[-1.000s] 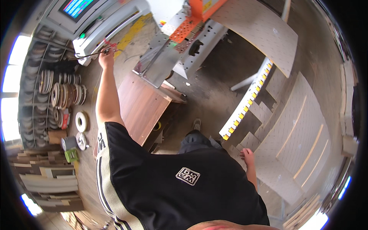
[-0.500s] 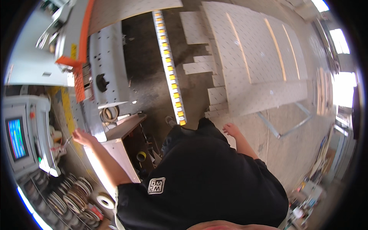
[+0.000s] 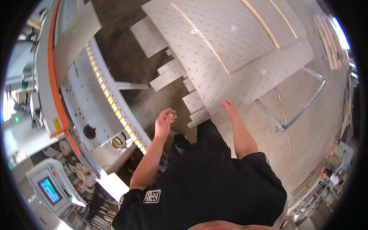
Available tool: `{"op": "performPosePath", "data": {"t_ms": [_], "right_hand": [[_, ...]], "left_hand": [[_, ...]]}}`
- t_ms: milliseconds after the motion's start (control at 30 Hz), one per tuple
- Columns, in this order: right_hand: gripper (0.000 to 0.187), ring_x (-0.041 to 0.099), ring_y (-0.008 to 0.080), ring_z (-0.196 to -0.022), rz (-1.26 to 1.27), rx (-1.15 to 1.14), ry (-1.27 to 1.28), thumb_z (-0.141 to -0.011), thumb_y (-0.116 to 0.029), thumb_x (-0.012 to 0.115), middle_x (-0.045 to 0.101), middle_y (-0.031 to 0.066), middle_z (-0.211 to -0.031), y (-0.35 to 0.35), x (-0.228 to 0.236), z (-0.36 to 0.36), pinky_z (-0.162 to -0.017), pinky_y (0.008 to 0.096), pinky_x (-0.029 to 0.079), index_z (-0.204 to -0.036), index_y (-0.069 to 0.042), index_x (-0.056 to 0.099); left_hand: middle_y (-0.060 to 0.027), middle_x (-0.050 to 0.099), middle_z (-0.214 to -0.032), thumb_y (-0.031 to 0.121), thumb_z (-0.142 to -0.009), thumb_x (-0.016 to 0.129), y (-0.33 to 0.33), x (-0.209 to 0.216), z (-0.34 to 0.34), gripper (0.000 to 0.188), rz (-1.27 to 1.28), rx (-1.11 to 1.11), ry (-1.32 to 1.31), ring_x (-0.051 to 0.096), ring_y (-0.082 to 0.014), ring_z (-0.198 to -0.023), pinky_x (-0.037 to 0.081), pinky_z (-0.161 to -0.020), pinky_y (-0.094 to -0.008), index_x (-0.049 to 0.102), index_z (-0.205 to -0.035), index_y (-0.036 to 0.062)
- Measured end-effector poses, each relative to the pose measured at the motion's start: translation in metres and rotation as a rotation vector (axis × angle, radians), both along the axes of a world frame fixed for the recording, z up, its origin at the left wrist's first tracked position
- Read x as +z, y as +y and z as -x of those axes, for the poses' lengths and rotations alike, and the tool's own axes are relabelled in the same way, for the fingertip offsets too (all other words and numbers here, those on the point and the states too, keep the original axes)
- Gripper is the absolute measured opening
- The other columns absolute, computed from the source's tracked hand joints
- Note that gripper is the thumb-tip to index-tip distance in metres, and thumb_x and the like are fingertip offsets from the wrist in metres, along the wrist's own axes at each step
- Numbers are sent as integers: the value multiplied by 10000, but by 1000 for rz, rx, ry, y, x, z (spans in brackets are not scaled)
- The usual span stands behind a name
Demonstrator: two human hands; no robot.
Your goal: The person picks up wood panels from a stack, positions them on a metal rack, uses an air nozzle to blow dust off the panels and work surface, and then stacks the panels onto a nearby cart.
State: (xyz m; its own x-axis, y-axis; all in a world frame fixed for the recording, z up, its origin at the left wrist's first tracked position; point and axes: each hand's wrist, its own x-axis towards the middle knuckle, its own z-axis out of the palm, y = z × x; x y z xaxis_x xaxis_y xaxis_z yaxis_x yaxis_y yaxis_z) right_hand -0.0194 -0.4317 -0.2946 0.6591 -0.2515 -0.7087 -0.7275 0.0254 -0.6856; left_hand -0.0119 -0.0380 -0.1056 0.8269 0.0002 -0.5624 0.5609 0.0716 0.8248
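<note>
1. The right grip (image 3: 229,108) is nearest the big boards (image 3: 232,48), by their near corner, loose and empty. I can't tell if it touches.
2. The big boards lie flat ahead of it; their long way is hard to tell.
3. The left grip (image 3: 165,117) is left of that corner, past some small boards (image 3: 193,101), a bit curled, holding nothing.

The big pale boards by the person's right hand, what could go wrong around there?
The small boards jut out from beside the big pale boards, close to the person's legs, so a foot or shin might catch on one. The right hand is bare and near the boards, so an edge could perhaps scrape it. The metal frame beside them might trip someone walking past.
</note>
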Motion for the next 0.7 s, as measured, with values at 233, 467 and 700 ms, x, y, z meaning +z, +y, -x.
{"op": "performPosePath", "data": {"t_ms": [233, 467, 700], "right_hand": [[525, 624, 179, -1136, 92, -284, -151, -945, -364, 682, 670, 76, -1217, -121, -38, -141, -936, 334, 501, -1334, -20, 608], [590, 500, 216, -1326, -140, -573, -193, -993, -339, 601, 524, 118, -1429, -181, -54, -213, -1075, 379, 434, -1473, -28, 454], [828, 298, 263, -1459, -361, -725, -154, -953, -437, 655, 340, 131, -1584, -101, -7, -232, -1201, 434, 234, -1563, -24, 277]], "left_hand": [[-147, 660, -1299, 179, -1018, 574, -149, -101, -82, 437, 24, -263, 301, 671, -188, -1087, 518, -914, -320, 520, -1380, -60], [-207, 410, -1557, 191, -973, 628, -301, -191, -184, 705, -11, -206, 156, 434, -285, -1394, 374, -1118, -390, 299, -1539, -67], [-173, 370, -1568, 138, -943, 632, -416, -158, -247, 771, -123, -79, 334, 364, -309, -1444, 334, -1162, -423, 222, -1582, 1]]}}
